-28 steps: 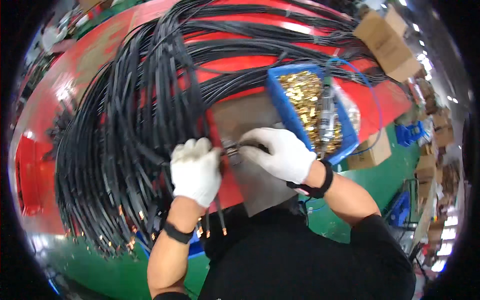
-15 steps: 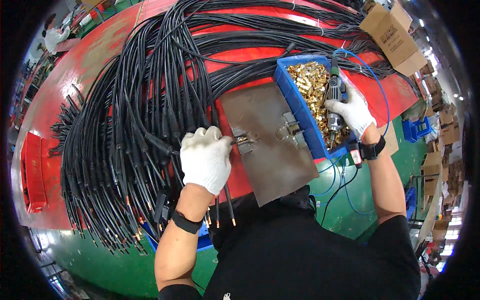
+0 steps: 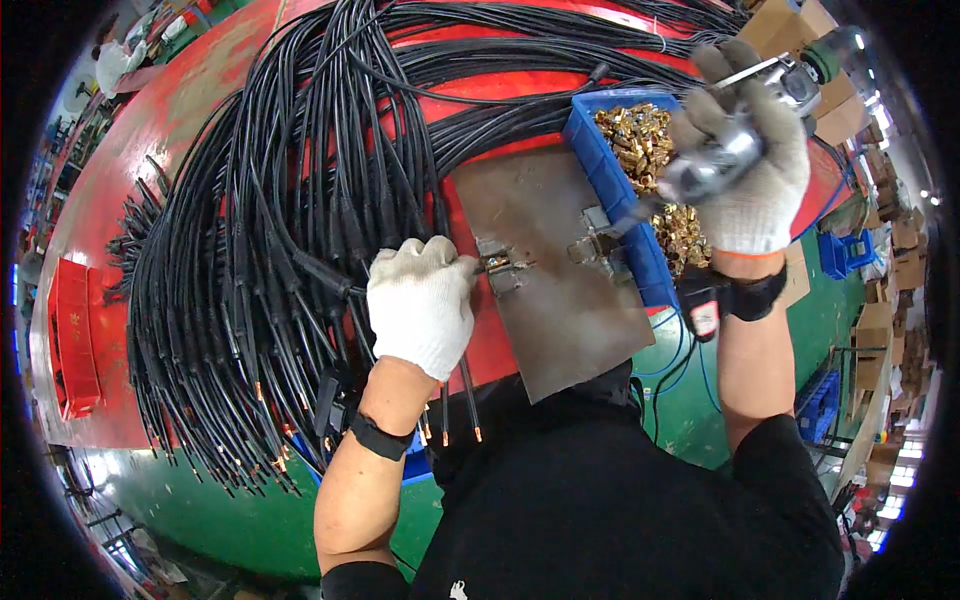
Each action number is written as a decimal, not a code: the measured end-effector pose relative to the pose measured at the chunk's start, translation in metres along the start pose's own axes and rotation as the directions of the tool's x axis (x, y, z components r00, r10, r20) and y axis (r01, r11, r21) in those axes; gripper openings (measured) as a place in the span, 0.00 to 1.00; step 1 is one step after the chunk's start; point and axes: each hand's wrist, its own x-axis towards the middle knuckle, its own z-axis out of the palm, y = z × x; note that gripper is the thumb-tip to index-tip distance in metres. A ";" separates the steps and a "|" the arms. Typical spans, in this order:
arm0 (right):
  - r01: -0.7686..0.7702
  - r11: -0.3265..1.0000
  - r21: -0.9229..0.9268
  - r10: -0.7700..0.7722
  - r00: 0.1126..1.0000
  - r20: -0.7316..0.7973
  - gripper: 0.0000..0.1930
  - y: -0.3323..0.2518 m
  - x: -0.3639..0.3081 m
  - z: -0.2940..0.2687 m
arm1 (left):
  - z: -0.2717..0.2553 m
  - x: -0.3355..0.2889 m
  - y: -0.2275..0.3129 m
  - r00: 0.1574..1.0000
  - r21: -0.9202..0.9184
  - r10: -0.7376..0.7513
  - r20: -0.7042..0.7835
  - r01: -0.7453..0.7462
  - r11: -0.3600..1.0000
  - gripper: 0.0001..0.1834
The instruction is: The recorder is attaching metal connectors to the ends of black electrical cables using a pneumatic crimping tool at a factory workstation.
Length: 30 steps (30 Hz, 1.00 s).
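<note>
My left hand point(image 3: 422, 310), in a white knit glove, is closed on a black cable point(image 3: 335, 280). At its fingertips, a small brass fitting sits in a metal clamp point(image 3: 500, 265) on the brown metal plate point(image 3: 570, 335). My right hand point(image 3: 765, 195), gloved too, grips a handheld power driver point(image 3: 715, 165) with a grey metal body, blurred by motion. The driver is raised over a blue bin point(image 3: 600, 185) of brass fittings point(image 3: 632, 140), its tip pointing toward a second metal clamp point(image 3: 595, 250) on the plate.
Bundles of black cables point(image 3: 230, 260) with bare copper ends cover the red table point(image 3: 85, 220) and hang over its near edge. A red tray point(image 3: 75, 340) lies at far left. Cardboard boxes point(image 3: 780, 30) stand at back right. Blue hoses point(image 3: 675, 370) hang beside the bin.
My right hand has lifted the driver out of the bin and turned it, so its tip now points left toward the plate. My left hand remains at the clamp.
</note>
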 end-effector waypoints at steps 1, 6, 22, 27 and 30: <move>0.000 0.978 -0.210 -0.019 0.996 -0.091 0.19 0.014 -0.003 0.019 | 0.000 0.000 0.000 1.000 -0.011 0.000 -0.003 0.000 1.000 0.07; -0.118 0.938 -0.327 0.137 0.990 0.035 0.15 0.072 -0.016 0.061 | 0.000 0.001 0.001 1.000 -0.002 -0.011 -0.013 0.011 1.000 0.07; -0.204 0.919 -0.336 0.286 0.934 0.215 0.15 0.110 -0.018 0.051 | 0.001 0.001 0.001 1.000 0.025 -0.019 0.001 0.019 0.999 0.08; -0.117 0.887 -0.447 0.337 0.826 0.452 0.21 0.115 -0.013 0.043 | -0.001 0.001 0.004 0.999 0.061 -0.034 0.006 0.033 0.998 0.07; 0.026 0.855 -0.518 0.264 0.837 0.478 0.19 0.118 -0.012 0.048 | -0.001 0.001 0.005 1.000 0.058 -0.025 -0.020 0.026 0.998 0.06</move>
